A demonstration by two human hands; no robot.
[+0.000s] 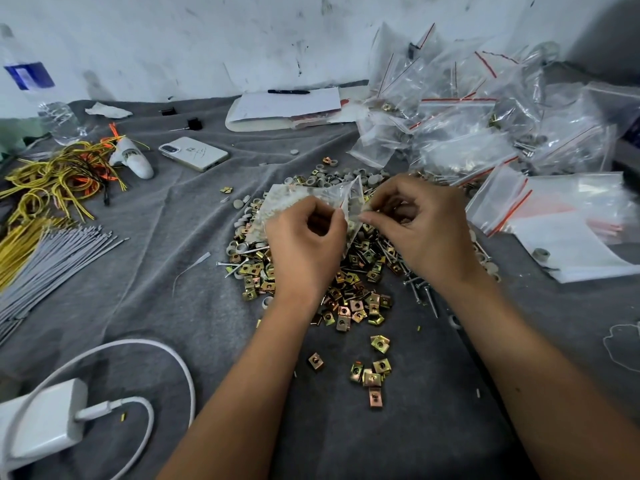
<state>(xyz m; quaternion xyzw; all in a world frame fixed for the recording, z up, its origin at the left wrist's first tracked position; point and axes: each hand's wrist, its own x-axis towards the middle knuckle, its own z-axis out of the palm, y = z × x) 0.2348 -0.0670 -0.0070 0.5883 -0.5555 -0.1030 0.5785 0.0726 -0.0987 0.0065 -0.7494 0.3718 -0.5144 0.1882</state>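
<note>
As the clear zip bag (298,197) was held just above the pile of clips (349,306) mid-surface, its mouth was judged to be mid-opening, with steady parting and then filling called for next. One lip was pinched by the left hand (304,237) and the other by the right hand (419,220), fingers curled.

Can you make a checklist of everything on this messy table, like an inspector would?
Surface: wrinkled grey cloth.
Job's things: small clear bag, held over a heap of brass clips, grey caps and screws.
Clutter: phone, water bottle, notepad with pen, zip bags piled at right.
Hands: left hand and right hand both pinch the bag.
Cables: white charger with looped cable; yellow wires, grey ties at left.
Surroundings: scuffed white wall.
</note>
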